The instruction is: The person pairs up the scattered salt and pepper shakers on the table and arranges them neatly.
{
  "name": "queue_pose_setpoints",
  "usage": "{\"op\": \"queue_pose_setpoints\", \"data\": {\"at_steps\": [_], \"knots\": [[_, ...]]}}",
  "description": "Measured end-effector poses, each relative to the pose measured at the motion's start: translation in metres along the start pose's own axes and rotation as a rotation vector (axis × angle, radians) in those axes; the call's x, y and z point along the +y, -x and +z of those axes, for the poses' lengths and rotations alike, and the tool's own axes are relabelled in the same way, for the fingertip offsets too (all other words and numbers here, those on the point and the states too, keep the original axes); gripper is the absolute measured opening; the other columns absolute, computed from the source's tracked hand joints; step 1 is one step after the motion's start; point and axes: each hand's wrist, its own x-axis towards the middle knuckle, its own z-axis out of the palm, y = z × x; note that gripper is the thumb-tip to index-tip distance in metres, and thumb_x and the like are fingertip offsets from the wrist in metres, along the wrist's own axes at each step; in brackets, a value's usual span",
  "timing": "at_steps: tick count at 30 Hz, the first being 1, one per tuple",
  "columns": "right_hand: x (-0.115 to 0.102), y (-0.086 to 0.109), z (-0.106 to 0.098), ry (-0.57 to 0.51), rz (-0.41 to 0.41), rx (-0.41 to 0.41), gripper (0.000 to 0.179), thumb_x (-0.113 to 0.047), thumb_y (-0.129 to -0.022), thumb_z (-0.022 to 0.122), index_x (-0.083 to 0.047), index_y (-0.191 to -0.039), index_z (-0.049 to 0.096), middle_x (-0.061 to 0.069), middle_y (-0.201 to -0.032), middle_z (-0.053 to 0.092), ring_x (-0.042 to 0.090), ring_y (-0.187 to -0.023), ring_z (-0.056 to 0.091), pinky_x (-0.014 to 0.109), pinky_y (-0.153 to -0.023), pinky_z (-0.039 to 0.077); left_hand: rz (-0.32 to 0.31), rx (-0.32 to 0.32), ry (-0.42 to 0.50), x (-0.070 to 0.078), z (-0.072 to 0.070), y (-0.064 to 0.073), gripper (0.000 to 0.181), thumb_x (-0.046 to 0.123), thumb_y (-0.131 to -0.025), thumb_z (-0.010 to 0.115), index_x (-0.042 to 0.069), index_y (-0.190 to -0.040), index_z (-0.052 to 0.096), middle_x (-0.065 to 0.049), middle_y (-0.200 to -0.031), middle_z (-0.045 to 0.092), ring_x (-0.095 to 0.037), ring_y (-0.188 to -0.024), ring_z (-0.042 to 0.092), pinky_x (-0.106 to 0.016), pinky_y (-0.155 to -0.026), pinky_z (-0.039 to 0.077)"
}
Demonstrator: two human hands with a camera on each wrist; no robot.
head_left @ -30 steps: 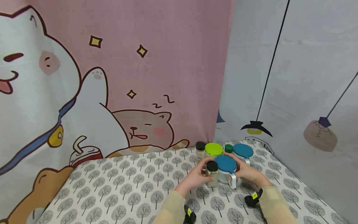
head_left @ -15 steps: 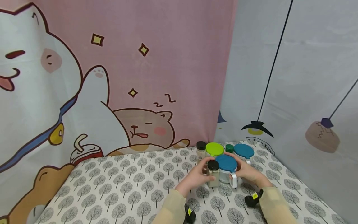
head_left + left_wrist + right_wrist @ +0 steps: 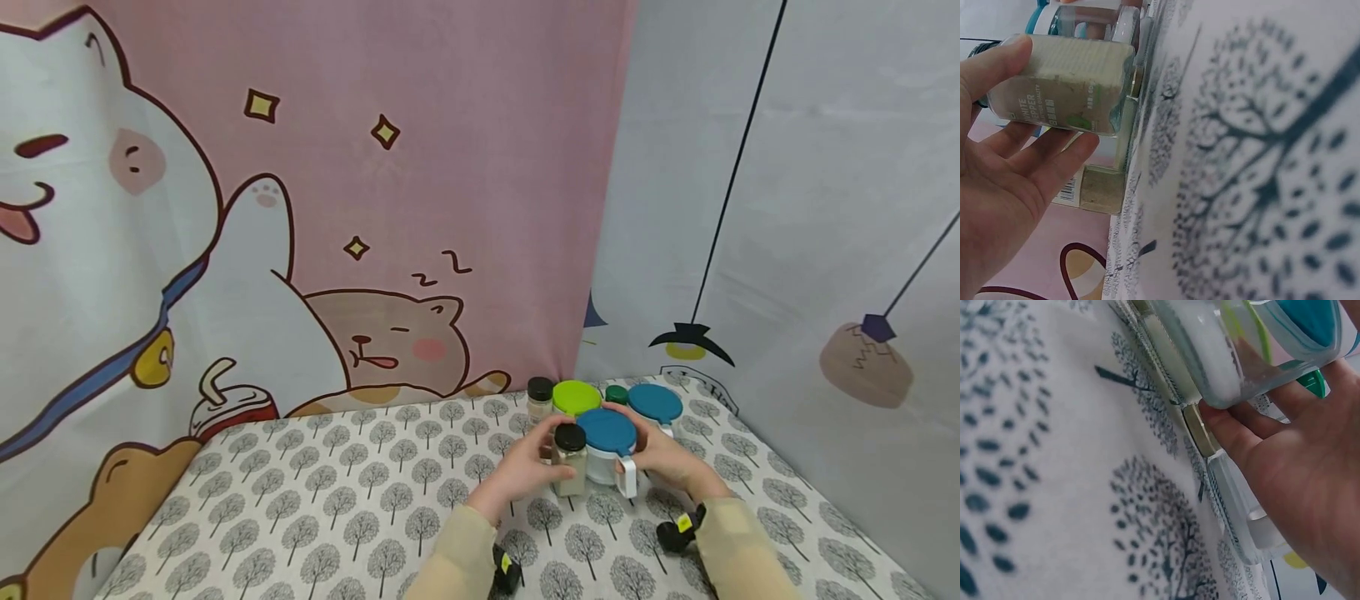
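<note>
My left hand (image 3: 523, 471) grips a squarish glass pepper jar (image 3: 572, 477) with a black lid, thumb on the near side and fingers behind. In the left wrist view the jar's label (image 3: 1029, 103) reads white pepper. Close beside it, my right hand (image 3: 671, 458) holds a clear seasoning jar (image 3: 602, 468) with a blue lid (image 3: 607, 429) and a white handle (image 3: 627, 477) facing me. White grains (image 3: 1210, 350) show inside it in the right wrist view. Its base is close over the cloth, with fingers curled around the far side.
Behind stand a second black-lidded jar (image 3: 539, 407), a lime-lidded jar (image 3: 576, 397), a dark-green-lidded container (image 3: 617, 394) and another blue-lidded jar (image 3: 656, 402). A tree-print cloth (image 3: 360, 500) covers the table. Printed curtains (image 3: 480, 167) hang behind and at the right.
Both held jars have risen slightly in the head view, the blue-lidded one a little more. Both hands keep their grip and nearly the same position.
</note>
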Motion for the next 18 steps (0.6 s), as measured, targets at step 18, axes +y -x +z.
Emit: {"op": "queue_pose_setpoints", "data": {"at_steps": [18], "knots": [[-0.022, 0.0, 0.01, 0.004, -0.018, 0.035, 0.099, -0.011, -0.081, 0.079, -0.018, -0.156, 0.015, 0.03, -0.147, 0.025, 0.034, -0.118, 0.05, 0.048, -0.085, 0.049, 0.048, 0.013, 0.023, 0.013, -0.015, 0.003, 0.071, 0.019, -0.081, 0.081, 0.035, -0.141, 0.047, 0.007, -0.113, 0.058, -0.013, -0.101, 0.056, -0.031, -0.079, 0.05]]}}
